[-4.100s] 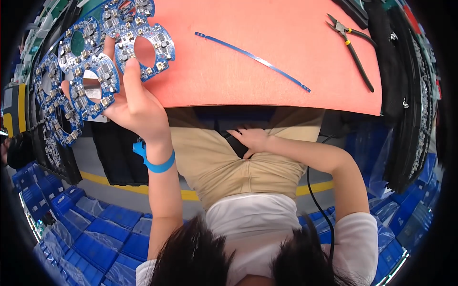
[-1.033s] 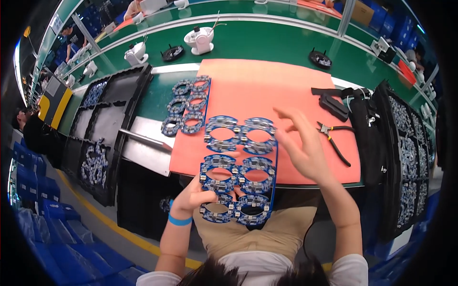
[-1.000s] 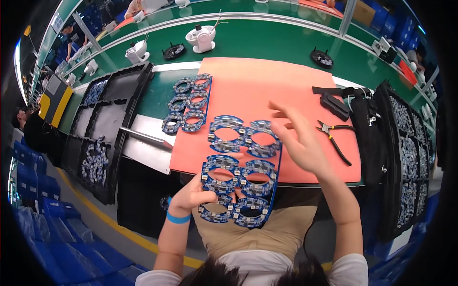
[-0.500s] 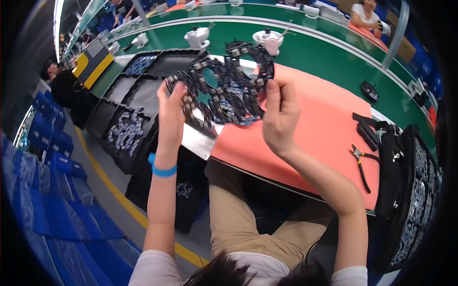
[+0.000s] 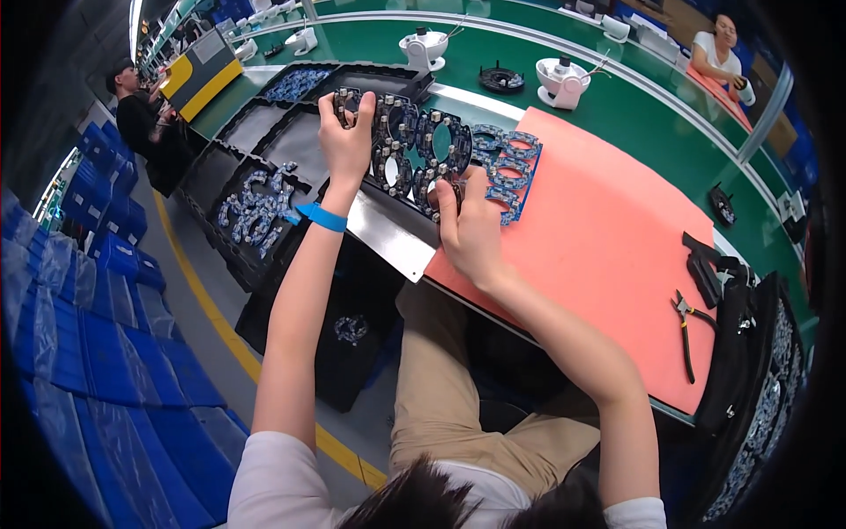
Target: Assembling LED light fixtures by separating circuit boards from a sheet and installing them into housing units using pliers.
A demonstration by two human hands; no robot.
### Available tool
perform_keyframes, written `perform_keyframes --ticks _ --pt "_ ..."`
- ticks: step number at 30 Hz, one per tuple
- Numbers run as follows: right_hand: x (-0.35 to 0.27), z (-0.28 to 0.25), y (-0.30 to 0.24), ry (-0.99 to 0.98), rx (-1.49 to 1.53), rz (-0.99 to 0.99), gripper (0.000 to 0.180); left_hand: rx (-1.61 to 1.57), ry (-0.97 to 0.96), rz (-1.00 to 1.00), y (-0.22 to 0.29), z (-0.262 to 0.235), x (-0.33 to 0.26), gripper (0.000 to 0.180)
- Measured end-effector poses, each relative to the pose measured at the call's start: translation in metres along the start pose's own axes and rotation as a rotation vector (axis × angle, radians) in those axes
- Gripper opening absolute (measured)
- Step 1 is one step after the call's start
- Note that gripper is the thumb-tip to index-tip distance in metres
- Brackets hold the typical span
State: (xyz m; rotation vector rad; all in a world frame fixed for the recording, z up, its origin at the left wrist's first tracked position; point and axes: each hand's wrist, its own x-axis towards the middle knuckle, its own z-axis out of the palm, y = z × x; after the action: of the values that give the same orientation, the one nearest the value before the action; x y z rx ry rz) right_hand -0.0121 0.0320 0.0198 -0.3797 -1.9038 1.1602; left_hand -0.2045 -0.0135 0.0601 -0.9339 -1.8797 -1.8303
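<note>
A dark panel of joined ring-shaped circuit boards (image 5: 399, 123) is held up and tilted between my two hands. My left hand (image 5: 346, 145) grips its upper left corner, the thumb on the face towards me. At the lower right corner, my right hand (image 5: 476, 225) is closed on the edge. Behind the held panel, a blue panel of ring-shaped circuit boards (image 5: 529, 181) rests on the pink mat (image 5: 590, 238); the held one partly hides it.
Left of the mat stands a black divided tray (image 5: 203, 189) with loose circuit boards (image 5: 256, 212). Cutting pliers (image 5: 686, 335) lie at the mat's right, beside a black case (image 5: 731, 353). White fixtures (image 5: 561, 81) stand on the green conveyor (image 5: 493, 53). Two people sit or stand farther off.
Both hands have swung the held panel left and turned it, towards the black tray. The blue panel on the mat now shows more fully. The whole view has shifted slightly.
</note>
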Motion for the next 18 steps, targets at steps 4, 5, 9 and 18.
perform_keyframes --ticks 4,5,9,18 --pt "-0.0023 0.0062 0.0036 0.084 0.011 -0.204 0.022 -0.046 0.025 0.037 0.0025 -0.0002 0.0029 0.035" --pt "-0.002 0.0056 0.0015 0.104 0.046 -0.159 0.021 -0.043 0.024 0.035 0.0035 -0.0002 0.0043 0.035" --pt "0.0015 0.0013 -0.0004 0.107 0.046 -0.112 0.021 -0.034 0.016 0.068 0.0011 0.0028 0.0089 0.045" --pt "0.0005 -0.0007 0.0026 0.026 -0.056 -0.183 0.023 0.022 -0.031 0.037 -0.0033 0.0016 -0.0002 0.038"
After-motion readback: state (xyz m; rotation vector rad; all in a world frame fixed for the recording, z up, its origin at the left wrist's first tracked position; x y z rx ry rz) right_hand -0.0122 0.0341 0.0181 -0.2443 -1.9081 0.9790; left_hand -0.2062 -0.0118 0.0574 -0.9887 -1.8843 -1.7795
